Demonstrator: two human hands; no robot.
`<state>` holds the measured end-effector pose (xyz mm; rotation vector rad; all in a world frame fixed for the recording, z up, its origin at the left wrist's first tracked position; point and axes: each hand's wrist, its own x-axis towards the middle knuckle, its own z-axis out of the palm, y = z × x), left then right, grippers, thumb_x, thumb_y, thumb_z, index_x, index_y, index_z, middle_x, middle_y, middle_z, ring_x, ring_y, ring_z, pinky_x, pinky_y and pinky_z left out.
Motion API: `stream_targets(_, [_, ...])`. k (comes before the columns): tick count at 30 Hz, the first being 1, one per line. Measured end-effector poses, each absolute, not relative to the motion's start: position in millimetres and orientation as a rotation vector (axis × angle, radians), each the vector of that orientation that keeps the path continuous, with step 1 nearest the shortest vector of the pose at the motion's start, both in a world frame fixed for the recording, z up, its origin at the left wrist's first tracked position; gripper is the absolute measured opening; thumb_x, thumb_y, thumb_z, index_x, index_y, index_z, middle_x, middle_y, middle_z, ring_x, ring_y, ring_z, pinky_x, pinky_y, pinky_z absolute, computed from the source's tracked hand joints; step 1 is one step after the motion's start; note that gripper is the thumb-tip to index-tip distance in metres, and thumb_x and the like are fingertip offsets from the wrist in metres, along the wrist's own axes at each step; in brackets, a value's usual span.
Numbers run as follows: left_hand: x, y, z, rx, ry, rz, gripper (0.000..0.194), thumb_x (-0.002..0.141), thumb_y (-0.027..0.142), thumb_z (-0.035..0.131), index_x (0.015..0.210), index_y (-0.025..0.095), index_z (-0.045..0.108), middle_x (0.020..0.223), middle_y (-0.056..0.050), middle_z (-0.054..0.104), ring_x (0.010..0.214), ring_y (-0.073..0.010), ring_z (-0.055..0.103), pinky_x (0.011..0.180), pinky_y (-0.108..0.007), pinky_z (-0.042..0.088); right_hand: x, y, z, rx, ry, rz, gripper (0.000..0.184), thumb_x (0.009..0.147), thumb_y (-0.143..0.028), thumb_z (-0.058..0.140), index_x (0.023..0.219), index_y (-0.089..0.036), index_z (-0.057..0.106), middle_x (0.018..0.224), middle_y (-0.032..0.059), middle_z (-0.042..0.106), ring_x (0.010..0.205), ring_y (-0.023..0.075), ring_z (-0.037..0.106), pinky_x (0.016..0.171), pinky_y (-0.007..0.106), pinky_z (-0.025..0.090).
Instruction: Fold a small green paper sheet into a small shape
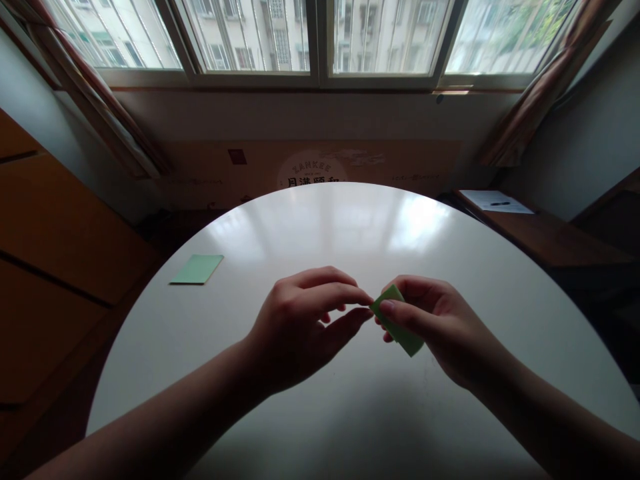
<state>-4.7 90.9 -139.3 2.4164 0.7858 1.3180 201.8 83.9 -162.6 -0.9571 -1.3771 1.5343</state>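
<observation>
A small folded piece of green paper (pixel 407 339) is held above the white table (pixel 310 233). My right hand (pixel 440 310) pinches it, thumb on top and fingers curled underneath. From the left, my left hand (pixel 305 320) reaches to the paper's left corner, with thumb and index fingertip closed on that corner. The other fingers of the left hand are bent and partly hidden behind the index finger. Part of the paper lies hidden under the right thumb.
A pad of light green square paper (pixel 197 269) lies at the table's left edge. To the right, a brown side table (pixel 565 233) carries a white sheet (pixel 495 201) with a dark object on it. A window with curtains is beyond.
</observation>
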Motion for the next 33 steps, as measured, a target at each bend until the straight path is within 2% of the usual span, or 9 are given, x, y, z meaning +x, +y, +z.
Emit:
stream_targets(18, [-3.6,90.5,-138.1,2.519,0.788,1.386,0.007,0.082,0.011,0.076,0.088,0.014,0.075,0.086,-0.007,0.072,0.072,-0.0133,0.069,0.06,-0.019,0.057,201.6,83.4,-161.2,-0.947,-1.374,1.518,0.017,0.086,-0.035,0.075,0.08,-0.019,0.071,0.072,0.0016,0.067,0.064,0.0132,0.06,0.058,0.023,0.051])
stream_targets(33, [-3.6,91.0,-138.4,2.586,0.749,1.43,0.009,0.081,0.008,0.075,0.089,0.013,0.075,0.085,-0.007,0.073,0.073,-0.0146,0.069,0.065,-0.023,0.058,201.1,83.3,-159.2,-0.944,-1.373,1.534,0.019,0.085,-0.036,0.075,0.079,-0.018,0.07,0.071,0.0018,0.066,0.065,0.0136,0.06,0.059,0.024,0.051])
